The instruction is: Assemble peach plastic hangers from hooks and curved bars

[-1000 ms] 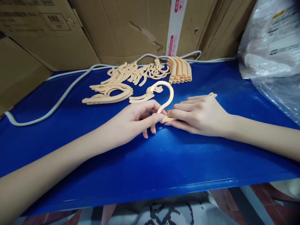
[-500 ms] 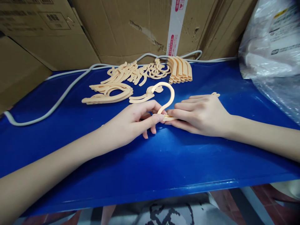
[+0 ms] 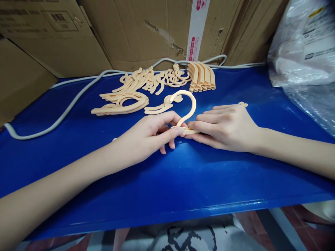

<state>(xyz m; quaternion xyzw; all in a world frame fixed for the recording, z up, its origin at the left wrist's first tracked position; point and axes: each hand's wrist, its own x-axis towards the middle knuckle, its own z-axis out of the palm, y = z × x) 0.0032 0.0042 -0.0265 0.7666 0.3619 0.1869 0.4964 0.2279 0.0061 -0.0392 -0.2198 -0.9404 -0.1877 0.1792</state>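
Note:
A cream plastic hanger (image 3: 193,104) with a curved hook lies low over the blue table between my hands. My left hand (image 3: 154,134) pinches it at the base of the hook, thumb in front. My right hand (image 3: 227,127) is closed over its right arm, palm down, covering most of that arm; only a small end shows beyond the knuckles. Part of the left arm is hidden behind my left hand and wrist. Just behind the hook lie a few loose cream hanger pieces (image 3: 157,109).
Folded cream hangers (image 3: 123,109) lie at the left. Further back are a heap of hooks (image 3: 178,78), loose arm pieces (image 3: 138,81) and a stack of curved arms (image 3: 202,76). A grey cable (image 3: 78,96) runs before cardboard boxes (image 3: 157,31). A plastic-wrapped bundle (image 3: 300,52) stands at right.
Both hands keep the same hold on the hanger. The view has shifted very slightly; nothing else visibly differs.

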